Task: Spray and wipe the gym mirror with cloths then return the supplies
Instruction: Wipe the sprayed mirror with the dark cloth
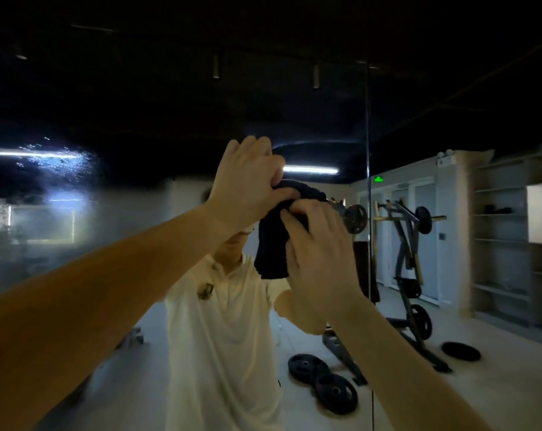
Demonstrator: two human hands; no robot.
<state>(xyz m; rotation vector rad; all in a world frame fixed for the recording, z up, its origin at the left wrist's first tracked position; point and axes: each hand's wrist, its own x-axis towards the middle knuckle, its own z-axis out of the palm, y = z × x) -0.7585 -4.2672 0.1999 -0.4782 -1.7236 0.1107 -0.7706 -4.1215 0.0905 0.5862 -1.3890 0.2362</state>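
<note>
Gripping the cloth (271, 253), left hand (248, 181) and right hand (321, 244) bunch it; apparent mist (64, 164) on the mirror (294, 104) may dry into streaks.

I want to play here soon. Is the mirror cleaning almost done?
Not yet. Spray haze already clouds the mirror on the left. The left hand and right hand grip the cloth. Wiping that haze and returning supplies remain.

Bare hands (245, 181), white collared shirt (226, 331) (seen mirrored), dark chest emblem (205, 290)
</note>
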